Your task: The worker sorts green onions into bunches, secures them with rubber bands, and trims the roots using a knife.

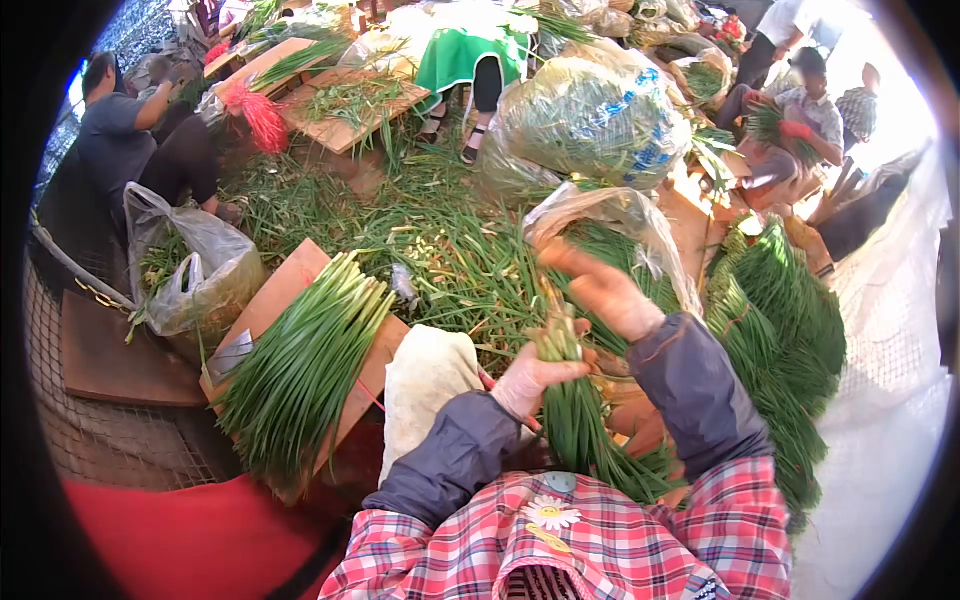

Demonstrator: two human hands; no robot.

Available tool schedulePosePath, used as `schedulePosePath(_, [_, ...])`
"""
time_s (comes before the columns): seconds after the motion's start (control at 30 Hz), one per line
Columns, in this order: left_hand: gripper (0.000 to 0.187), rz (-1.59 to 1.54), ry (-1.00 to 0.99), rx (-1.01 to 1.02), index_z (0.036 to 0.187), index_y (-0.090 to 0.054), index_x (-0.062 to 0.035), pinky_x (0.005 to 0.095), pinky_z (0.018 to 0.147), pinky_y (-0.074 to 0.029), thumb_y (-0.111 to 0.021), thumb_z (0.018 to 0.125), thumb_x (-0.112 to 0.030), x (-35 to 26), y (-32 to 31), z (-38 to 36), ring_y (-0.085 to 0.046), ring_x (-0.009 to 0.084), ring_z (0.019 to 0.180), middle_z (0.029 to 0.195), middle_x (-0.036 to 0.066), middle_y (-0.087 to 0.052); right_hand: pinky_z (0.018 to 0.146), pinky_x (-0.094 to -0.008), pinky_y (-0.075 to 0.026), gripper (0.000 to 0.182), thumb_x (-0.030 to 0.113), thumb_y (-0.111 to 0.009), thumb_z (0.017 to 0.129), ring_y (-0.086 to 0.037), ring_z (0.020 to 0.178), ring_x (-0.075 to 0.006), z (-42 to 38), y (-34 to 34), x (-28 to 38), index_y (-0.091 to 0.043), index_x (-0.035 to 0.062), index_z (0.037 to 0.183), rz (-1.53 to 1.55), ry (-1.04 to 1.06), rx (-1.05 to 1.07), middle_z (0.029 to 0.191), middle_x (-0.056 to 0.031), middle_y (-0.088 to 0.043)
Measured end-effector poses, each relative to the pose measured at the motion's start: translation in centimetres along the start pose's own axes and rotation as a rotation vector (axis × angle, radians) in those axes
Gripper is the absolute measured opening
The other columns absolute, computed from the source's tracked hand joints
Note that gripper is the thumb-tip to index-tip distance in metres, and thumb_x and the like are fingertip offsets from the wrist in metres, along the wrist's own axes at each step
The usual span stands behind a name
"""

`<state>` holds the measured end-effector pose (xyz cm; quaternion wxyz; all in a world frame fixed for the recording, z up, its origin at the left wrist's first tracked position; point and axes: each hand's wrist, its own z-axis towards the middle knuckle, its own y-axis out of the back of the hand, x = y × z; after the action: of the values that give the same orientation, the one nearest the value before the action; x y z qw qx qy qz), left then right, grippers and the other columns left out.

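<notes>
My left hand (pixel 538 378), in a pale glove, is closed around a bunch of garlic chives (pixel 572 415) just below its pale root ends. The green leaves hang down toward my lap. My right hand (pixel 606 290) is above and right of the bunch's root ends, its fingers stretched out and somewhat blurred by motion. It holds nothing that I can see. At left, a large pile of garlic chives (pixel 305 365) lies on a wooden board (pixel 290 280), white ends pointing away. Several bundles of chives (pixel 775 340) are stacked on the right.
Loose leaves and trimmings (pixel 440 250) cover the ground ahead. An open plastic bag (pixel 200 280) stands at left, and a big stuffed plastic bag (pixel 590 120) lies beyond. Other people sit at left and right; a person in a green apron (pixel 470 65) is ahead.
</notes>
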<state>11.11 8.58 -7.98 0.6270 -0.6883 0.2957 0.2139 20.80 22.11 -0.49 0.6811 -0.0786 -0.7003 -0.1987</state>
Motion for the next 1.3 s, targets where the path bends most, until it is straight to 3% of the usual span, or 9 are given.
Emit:
schedulePosePath(0.17, [0.042,-0.228,-0.148,-0.304,0.115,-0.050,-0.0032,0.0359,0.073,-0.051,-0.065,0.076,-0.006,-1.8,0.1,0.4,-0.061,0.0230,0.080,0.090,0.009,-0.060,0.109,-0.0347,-0.022,0.100,0.021,-0.078,0.069,-0.029,0.131,-0.0207,-5.2,-3.9,-4.7,-0.014,0.0131,0.145,0.111,-0.103,-0.063,0.141,-0.0120,-0.032])
schedulePosePath(0.23, [0.035,-0.205,-0.207,-0.399,0.111,-0.052,-0.0039,0.0325,0.068,-0.051,-0.064,0.079,-0.007,-2.0,-0.2,1.3,-0.061,0.0209,0.076,0.086,0.010,-0.061,0.094,-0.0380,-0.041,0.092,0.013,-0.075,0.068,-0.047,0.118,-0.0236,-6.2,-8.2,-6.1,-0.019,0.0045,0.142,-0.044,-0.255,-0.270,0.125,-0.0181,-0.047])
schedulePosePath(0.37, [0.055,-0.070,-0.210,-0.107,0.125,-0.044,-0.0058,0.0378,0.087,-0.046,-0.069,0.078,-0.020,-3.9,0.2,0.6,-0.056,0.0223,0.100,0.111,0.010,-0.056,0.058,-0.0344,-0.052,0.056,0.013,-0.074,0.067,-0.061,0.062,-0.0187,-6.0,-6.8,-3.8,-0.051,0.0019,0.117,0.679,-0.586,-0.119,0.081,-0.0083,-0.061])
schedulePosePath(0.53, [0.088,-0.084,-0.181,0.245,0.140,-0.028,-0.0101,0.0443,0.102,-0.034,-0.074,0.071,-0.038,-3.8,1.9,0.3,-0.042,0.0270,0.123,0.135,0.011,-0.042,0.060,-0.0374,-0.052,0.055,0.021,-0.073,0.068,-0.061,0.068,-0.0193,-7.5,-4.9,-5.4,-0.051,0.0018,0.115,1.202,-0.407,0.290,0.085,-0.0095,-0.061])
schedulePosePath(0.67, [0.074,-0.253,0.001,0.256,0.136,-0.033,-0.0062,0.0444,0.093,-0.044,-0.070,0.074,-0.021,-2.1,-0.1,0.2,-0.053,0.0306,0.111,0.124,0.018,-0.051,0.058,-0.0346,-0.051,0.050,0.025,-0.069,0.074,-0.060,0.070,-0.0181,-8.6,-8.8,-8.1,-0.052,0.0006,0.114,1.480,-0.385,0.436,0.089,-0.0101,-0.061])
schedulePosePath(0.73, [0.069,-0.187,-0.039,0.114,0.133,-0.036,-0.0050,0.0413,0.084,-0.049,-0.069,0.074,-0.018,-1.8,1.2,0.5,-0.059,0.0283,0.097,0.108,0.016,-0.057,0.059,-0.0316,-0.049,0.045,0.025,-0.068,0.077,-0.059,0.070,-0.0157,-7.2,-7.3,-5.3,-0.054,0.0012,0.112,1.069,-0.609,0.104,0.091,-0.0085,-0.061])
schedulePosePath(0.83, [0.059,-0.111,-0.075,-0.150,0.127,-0.042,-0.0028,0.0358,0.072,-0.053,-0.067,0.074,-0.010,-1.9,1.0,0.6,-0.062,0.0225,0.079,0.087,0.008,-0.061,0.064,-0.0265,-0.048,0.037,0.023,-0.070,0.078,-0.058,0.069,-0.0115,-6.0,-2.8,-5.7,-0.058,0.0025,0.106,0.314,-0.351,-0.396,0.089,-0.0045,-0.063])
schedulePosePath(1.1, [0.057,0.105,-0.087,-0.145,0.126,-0.045,-0.0055,0.0319,0.092,-0.041,-0.066,0.073,0.002,-1.2,0.1,1.1,-0.053,0.0167,0.106,0.117,0.004,-0.054,0.062,-0.0276,-0.047,0.047,0.030,-0.082,0.062,-0.056,0.066,-0.0145,-1.4,-2.5,0.3,-0.057,0.0006,0.088,-0.513,-0.335,-0.312,0.071,-0.0072,-0.059])
schedulePosePath(1.3, [0.061,0.007,-0.014,-0.083,0.129,-0.041,-0.0065,0.0330,0.091,-0.043,-0.065,0.074,0.003,-1.9,0.8,0.3,-0.053,0.0183,0.107,0.119,0.005,-0.053,0.066,-0.0329,-0.048,0.047,0.033,-0.077,0.066,-0.061,0.073,-0.0245,-1.7,-3.6,0.1,-0.055,0.0028,0.094,-0.411,-0.181,-0.405,0.080,-0.0116,-0.062])
